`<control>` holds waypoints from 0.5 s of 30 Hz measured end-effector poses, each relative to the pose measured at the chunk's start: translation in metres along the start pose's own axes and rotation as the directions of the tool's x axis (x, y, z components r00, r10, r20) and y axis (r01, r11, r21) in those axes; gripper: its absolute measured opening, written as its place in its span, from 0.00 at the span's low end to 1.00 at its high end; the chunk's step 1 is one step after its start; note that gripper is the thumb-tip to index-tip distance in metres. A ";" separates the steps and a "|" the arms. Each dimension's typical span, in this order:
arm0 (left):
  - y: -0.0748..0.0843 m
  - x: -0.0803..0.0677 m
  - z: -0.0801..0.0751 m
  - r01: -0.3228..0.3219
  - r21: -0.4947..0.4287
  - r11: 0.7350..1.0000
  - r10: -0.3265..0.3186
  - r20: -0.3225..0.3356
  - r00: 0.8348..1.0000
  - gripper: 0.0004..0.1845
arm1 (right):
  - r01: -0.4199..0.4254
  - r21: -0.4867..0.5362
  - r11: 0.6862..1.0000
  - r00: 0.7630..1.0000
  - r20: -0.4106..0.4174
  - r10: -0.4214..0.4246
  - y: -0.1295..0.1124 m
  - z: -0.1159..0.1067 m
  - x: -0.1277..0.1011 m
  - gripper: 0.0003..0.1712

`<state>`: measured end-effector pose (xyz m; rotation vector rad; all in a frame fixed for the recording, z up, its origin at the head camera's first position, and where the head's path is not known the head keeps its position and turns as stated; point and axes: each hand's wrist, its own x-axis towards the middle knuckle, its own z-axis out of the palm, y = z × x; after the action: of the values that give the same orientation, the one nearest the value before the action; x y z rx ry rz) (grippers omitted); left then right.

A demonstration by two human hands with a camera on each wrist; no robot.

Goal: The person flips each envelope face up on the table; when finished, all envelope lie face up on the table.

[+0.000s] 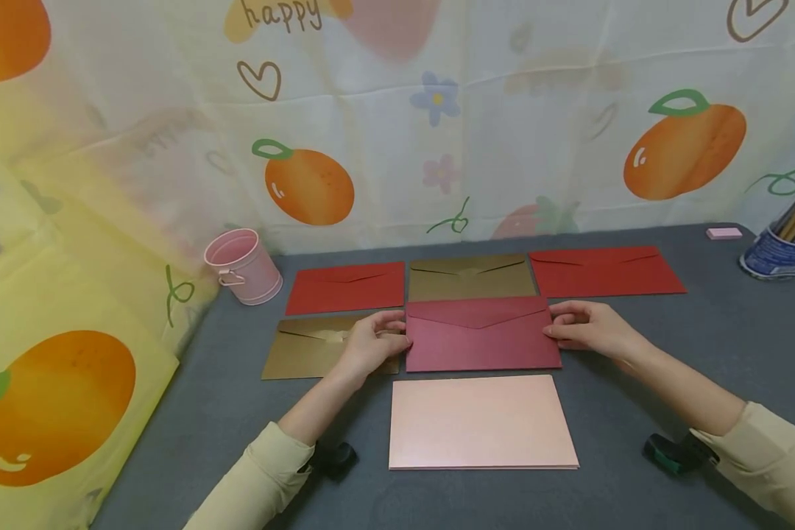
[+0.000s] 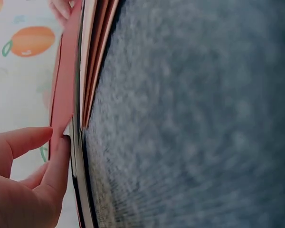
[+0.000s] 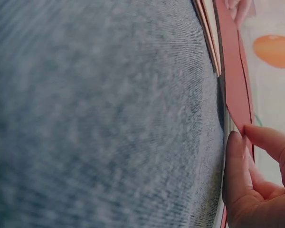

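Note:
A dark red envelope (image 1: 482,335) lies flap-side up at the middle of the grey table (image 1: 702,346). My left hand (image 1: 403,333) pinches its left edge and my right hand (image 1: 551,327) pinches its right edge. In the left wrist view my left hand (image 2: 57,137) has thumb and finger closed on the envelope's edge (image 2: 61,109). The right wrist view shows my right hand (image 3: 240,133) doing the same on the envelope's edge (image 3: 235,90). A stack of pale pink cards (image 1: 480,423) lies just in front of the envelope.
Behind lie a red envelope (image 1: 346,287), a gold one (image 1: 470,277) and another red one (image 1: 606,271). A second gold envelope (image 1: 305,350) sits partly under my left hand. A pink bucket (image 1: 244,266) stands back left, a pen cup (image 1: 778,254) and pink eraser (image 1: 724,233) back right.

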<state>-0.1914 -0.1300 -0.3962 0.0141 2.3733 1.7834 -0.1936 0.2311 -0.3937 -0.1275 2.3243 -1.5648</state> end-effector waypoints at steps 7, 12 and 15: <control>0.005 -0.008 0.002 -0.019 0.134 0.991 0.017 0.020 1.000 0.26 | 0.002 0.023 1.000 1.000 0.016 -0.003 0.001 -0.001 -0.001 0.36; 0.006 -0.012 0.003 -0.015 0.160 0.987 0.009 0.035 0.999 0.25 | 0.002 0.010 1.000 1.000 0.023 -0.002 0.000 0.000 -0.002 0.34; 0.007 -0.015 0.003 -0.014 0.161 0.987 0.007 0.039 0.999 0.25 | 0.005 -0.002 1.000 1.000 0.028 -0.005 0.000 -0.001 -0.002 0.32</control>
<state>-0.1772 -0.1266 -0.3886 0.0810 2.4877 1.5750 -0.1915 0.2321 -0.3928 -0.1543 2.3057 -1.5532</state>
